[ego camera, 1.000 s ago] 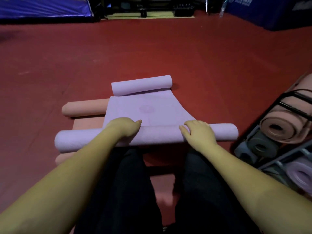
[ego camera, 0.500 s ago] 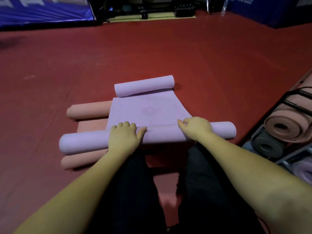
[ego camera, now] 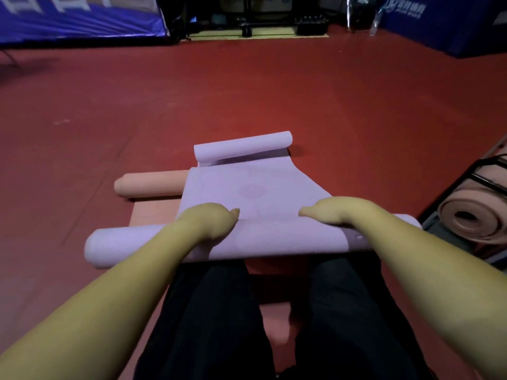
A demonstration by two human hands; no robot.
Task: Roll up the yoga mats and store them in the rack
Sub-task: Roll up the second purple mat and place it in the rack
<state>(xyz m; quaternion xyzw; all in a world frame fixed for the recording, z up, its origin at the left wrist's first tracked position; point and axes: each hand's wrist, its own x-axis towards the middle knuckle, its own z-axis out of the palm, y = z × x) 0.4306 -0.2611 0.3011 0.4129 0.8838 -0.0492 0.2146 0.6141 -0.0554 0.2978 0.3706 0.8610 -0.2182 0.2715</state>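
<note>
A lilac yoga mat (ego camera: 252, 190) lies on the red floor in front of my knees, rolled at both ends. Its near roll (ego camera: 269, 242) is thick and stretches across my lap; its far end curls into a small roll (ego camera: 242, 146). My left hand (ego camera: 211, 218) curls over the top of the near roll left of centre. My right hand (ego camera: 334, 211) grips the same roll right of centre. A pink mat (ego camera: 153, 185) lies underneath, its far roll sticking out to the left. A black wire rack (ego camera: 477, 176) stands at the right edge.
The rack holds a rolled pink mat (ego camera: 474, 218). Blue padded barriers (ego camera: 76, 20) line the back wall, another blue barrier (ego camera: 444, 23) stands at the back right, and dark gym equipment (ego camera: 263, 20) sits between them. Red floor (ego camera: 247, 86) stretches ahead.
Both hands have pushed the near lilac roll forward; it is thicker and the flat stretch between the two rolls is shorter. My fingers have shifted over the top of the roll.
</note>
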